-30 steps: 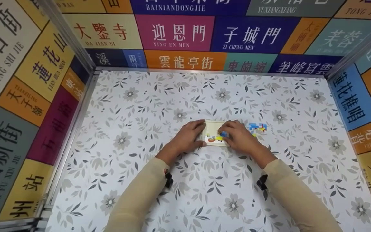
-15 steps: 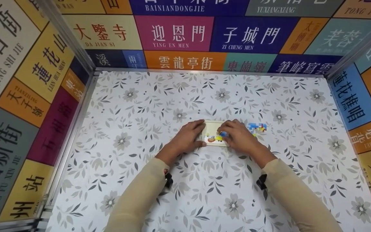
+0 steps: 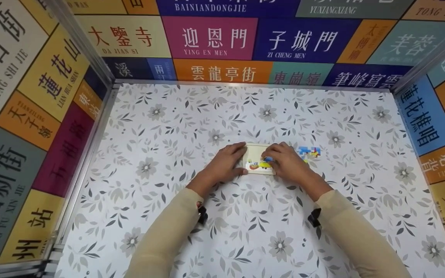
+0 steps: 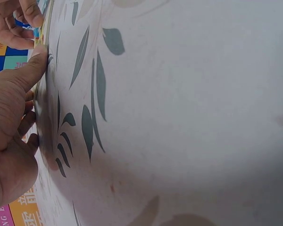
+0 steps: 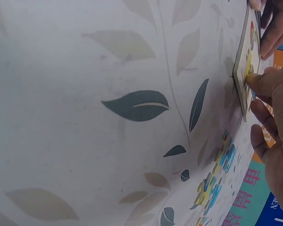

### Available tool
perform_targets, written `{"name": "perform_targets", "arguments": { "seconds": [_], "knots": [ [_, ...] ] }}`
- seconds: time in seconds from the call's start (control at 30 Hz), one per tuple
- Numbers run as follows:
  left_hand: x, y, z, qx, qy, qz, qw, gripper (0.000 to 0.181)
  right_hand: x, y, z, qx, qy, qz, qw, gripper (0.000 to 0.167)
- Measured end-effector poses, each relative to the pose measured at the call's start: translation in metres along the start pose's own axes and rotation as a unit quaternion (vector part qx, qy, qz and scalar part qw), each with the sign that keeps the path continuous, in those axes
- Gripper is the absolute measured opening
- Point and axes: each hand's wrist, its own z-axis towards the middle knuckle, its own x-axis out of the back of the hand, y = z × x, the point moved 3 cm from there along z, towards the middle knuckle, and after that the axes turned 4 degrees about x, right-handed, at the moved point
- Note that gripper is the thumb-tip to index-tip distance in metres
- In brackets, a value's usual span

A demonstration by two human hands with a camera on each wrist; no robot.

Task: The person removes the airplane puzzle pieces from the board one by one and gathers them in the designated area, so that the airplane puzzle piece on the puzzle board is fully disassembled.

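Observation:
A shallow cream puzzle tray (image 3: 254,151) lies flat on the table, with colourful pieces (image 3: 258,166) along its near side. My left hand (image 3: 223,164) holds the tray's left end between thumb and fingers. At the tray's right part, my right hand (image 3: 290,164) pinches a small blue jigsaw piece (image 3: 269,158) between thumb and fingertips, just over the fitted pieces. Its fingers partly hide the piece and the tray's right end. In the right wrist view, the right thumb (image 5: 260,84) touches a yellow area at the tray (image 5: 241,70).
Loose blue and yellow jigsaw pieces (image 3: 309,151) lie right of the tray, partly behind the right hand; the right wrist view shows several of them (image 5: 217,172) grouped together. A floral cloth (image 3: 280,216) covers the table. Panels with printed lettering (image 3: 214,38) wall in the back and sides.
The blue piece under my right fingertips has shifted and tilted slightly, and a little more of the yellow beneath shows. My left hand and the tray stay in place.

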Motion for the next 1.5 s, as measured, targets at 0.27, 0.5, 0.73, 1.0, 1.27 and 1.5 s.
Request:
{"name": "perform_targets", "arguments": {
  "seconds": [0.27,0.5,0.73,1.0,1.27,1.5],
  "knots": [
    [-0.002,0.0,0.002,-0.001,0.001,0.006,1.0,0.079,0.007,0.003,-0.008,-0.004,0.025,0.007,0.9997,0.021],
    [-0.002,0.0,0.002,0.009,-0.006,0.009,0.9999,0.081,0.012,0.012,-0.023,0.019,0.057,-0.01,0.9981,0.025],
    [-0.003,-0.001,0.0,0.016,-0.01,0.001,0.9998,0.081,0.021,0.021,-0.041,-0.002,0.065,-0.014,0.9978,0.031],
    [-0.002,0.001,-0.001,0.02,-0.012,-0.002,0.9997,0.08,0.034,0.035,-0.064,-0.02,0.071,-0.028,0.9969,0.032],
    [-0.001,0.002,0.0,0.021,-0.015,-0.006,0.9997,0.08,0.046,0.049,-0.085,-0.021,0.084,-0.032,0.9957,0.032],
    [-0.001,0.001,0.002,0.027,-0.012,-0.012,0.9995,0.084,0.051,0.062,-0.099,-0.001,0.1,-0.052,0.9937,0.038]
  ]
}}
